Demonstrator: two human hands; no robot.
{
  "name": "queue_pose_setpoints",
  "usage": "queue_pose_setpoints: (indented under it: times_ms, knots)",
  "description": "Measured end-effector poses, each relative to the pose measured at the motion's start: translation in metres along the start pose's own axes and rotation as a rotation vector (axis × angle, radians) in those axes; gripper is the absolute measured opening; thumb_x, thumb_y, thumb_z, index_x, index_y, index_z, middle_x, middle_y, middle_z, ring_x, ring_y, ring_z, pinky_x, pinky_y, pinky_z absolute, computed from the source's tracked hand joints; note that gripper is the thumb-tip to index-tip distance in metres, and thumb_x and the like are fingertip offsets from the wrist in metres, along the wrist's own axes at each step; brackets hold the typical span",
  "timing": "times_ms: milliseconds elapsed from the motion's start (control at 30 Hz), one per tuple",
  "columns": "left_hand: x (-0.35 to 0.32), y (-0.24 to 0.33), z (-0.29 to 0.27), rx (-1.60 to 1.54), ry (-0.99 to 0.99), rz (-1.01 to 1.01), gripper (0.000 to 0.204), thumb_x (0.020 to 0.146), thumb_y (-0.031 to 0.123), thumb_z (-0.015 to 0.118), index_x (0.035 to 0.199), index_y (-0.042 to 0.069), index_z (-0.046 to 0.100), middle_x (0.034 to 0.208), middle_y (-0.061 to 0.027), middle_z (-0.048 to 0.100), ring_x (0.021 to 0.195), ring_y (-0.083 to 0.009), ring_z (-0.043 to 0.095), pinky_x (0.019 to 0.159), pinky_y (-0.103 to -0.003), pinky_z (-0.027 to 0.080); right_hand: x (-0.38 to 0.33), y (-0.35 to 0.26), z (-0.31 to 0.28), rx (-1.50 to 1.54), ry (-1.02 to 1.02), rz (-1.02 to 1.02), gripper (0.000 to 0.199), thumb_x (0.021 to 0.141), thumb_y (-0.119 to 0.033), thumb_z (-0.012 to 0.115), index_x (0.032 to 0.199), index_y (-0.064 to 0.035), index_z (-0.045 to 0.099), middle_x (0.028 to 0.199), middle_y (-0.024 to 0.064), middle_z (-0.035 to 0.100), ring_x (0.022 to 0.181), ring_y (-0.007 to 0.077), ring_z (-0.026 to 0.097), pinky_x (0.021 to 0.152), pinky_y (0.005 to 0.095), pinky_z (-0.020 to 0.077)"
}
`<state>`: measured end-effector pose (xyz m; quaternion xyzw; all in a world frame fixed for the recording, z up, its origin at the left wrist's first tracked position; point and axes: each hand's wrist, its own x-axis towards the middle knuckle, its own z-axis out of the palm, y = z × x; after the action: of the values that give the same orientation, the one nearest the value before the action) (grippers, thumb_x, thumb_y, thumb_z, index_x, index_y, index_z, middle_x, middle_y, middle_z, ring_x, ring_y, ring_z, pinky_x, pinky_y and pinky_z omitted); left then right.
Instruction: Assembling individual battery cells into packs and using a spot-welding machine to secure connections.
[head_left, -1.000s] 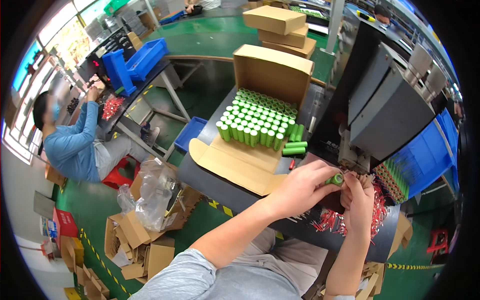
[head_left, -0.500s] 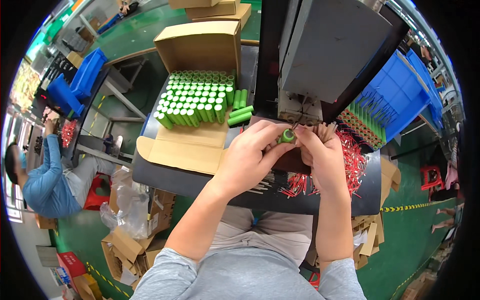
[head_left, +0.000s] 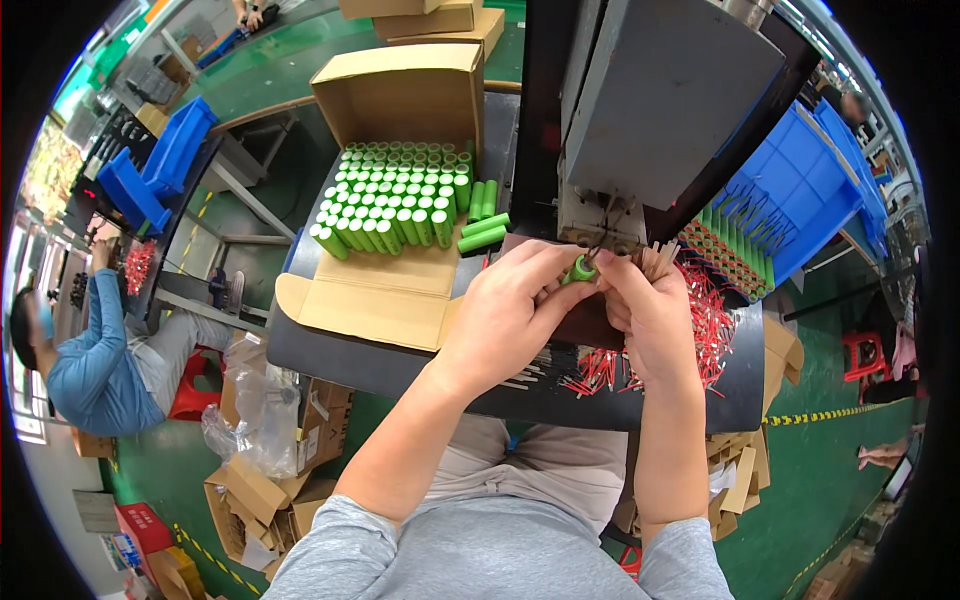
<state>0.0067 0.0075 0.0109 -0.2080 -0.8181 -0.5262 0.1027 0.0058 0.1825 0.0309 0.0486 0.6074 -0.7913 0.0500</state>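
Beneath the head of a grey machine [head_left: 660, 100], my left hand [head_left: 515, 310] grips a green cylindrical battery cell [head_left: 582, 270] between thumb and fingers. Its ringed end tilts up toward the machine's thin metal tips [head_left: 603, 232]. My right hand [head_left: 648, 310] is closed, its thumb and forefinger pinched beside the cell's end; what lies right at the fingertips is hidden. Thin pale strips [head_left: 658, 260] fan out from the right hand's far side. Red-sleeved wire leads [head_left: 705, 325] lie heaped beside that hand, and black leads [head_left: 540, 365] lie below the left one.
An open cardboard box [head_left: 375, 305] holds rows of upright green cells [head_left: 390, 200], with several loose cells [head_left: 484, 232] beside it. At right, a blue bin [head_left: 800, 185] stands behind cells with black leads [head_left: 735, 240]. A person in blue [head_left: 90, 350] sits at far left.
The battery cell has tilted and shifted slightly right, close under the machine's tips. Both hands keep nearly the same grip. The view has shifted a little.
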Motion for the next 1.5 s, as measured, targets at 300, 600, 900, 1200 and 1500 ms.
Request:
queue_pose_setpoints:
  times_ms: [300,600,900,1200,1500]
  knots:
    - [0.002,-0.002,0.002,-0.024,-0.001,0.003,0.027,0.095,0.013,0.074,0.117,0.0,0.067,0.098,-0.0115,0.065,0.078,-0.0246,0.065,0.071,-0.035,0.053,-0.001,-0.002,0.002,0.005,0.016,0.008,0.023,0.097,-0.017,0.073,0.08,-0.0077,0.062,0.059,-0.0107,0.043,0.046,0.0002,0.031,0.044,0.0223,0.0199]
    - [0.001,-0.003,0.001,-0.079,0.03,-0.001,0.024,0.094,0.013,0.074,0.113,0.0,0.067,0.098,-0.0129,0.064,0.081,-0.0268,0.065,0.071,-0.037,0.054,-0.001,-0.002,0.005,0.012,0.012,0.002,0.021,0.097,-0.017,0.074,0.083,-0.0079,0.061,0.06,-0.0103,0.043,0.046,-0.0002,0.032,0.043,0.0213,0.0193]
    - [-0.004,-0.002,-0.004,-0.022,0.037,0.076,0.029,0.095,0.017,0.072,0.12,0.003,0.068,0.106,-0.0126,0.069,0.093,-0.0288,0.07,0.082,-0.039,0.057,-0.006,0.005,-0.003,-0.003,-0.023,0.008,0.016,0.099,-0.015,0.071,0.087,-0.0079,0.063,0.065,-0.0074,0.049,0.048,0.0009,0.036,0.044,0.0218,0.0211]
    - [-0.02,-0.002,-0.015,-0.062,0.0,0.18,0.029,0.1,0.018,0.068,0.125,0.003,0.064,0.103,-0.0124,0.065,0.101,-0.0313,0.061,0.088,-0.041,0.049,-0.021,0.045,-0.066,-0.327,0.426,-0.367,0.019,0.108,-0.027,0.061,0.096,-0.0133,0.063,0.08,-0.0106,0.049,0.068,-0.0017,0.039,0.058,0.0181,0.0296]
    - [-0.034,0.012,-0.049,-0.253,-0.096,-0.061,0.031,0.105,0.013,0.059,0.134,0.003,0.058,0.106,-0.0146,0.069,0.097,-0.0306,0.069,0.087,-0.039,0.054,-0.053,0.057,-0.096,-1.203,0.238,-0.445,0.024,0.095,-0.002,0.072,0.118,0.0035,0.067,0.098,0.009,0.059,0.084,0.0171,0.061,0.074,0.031,0.052]
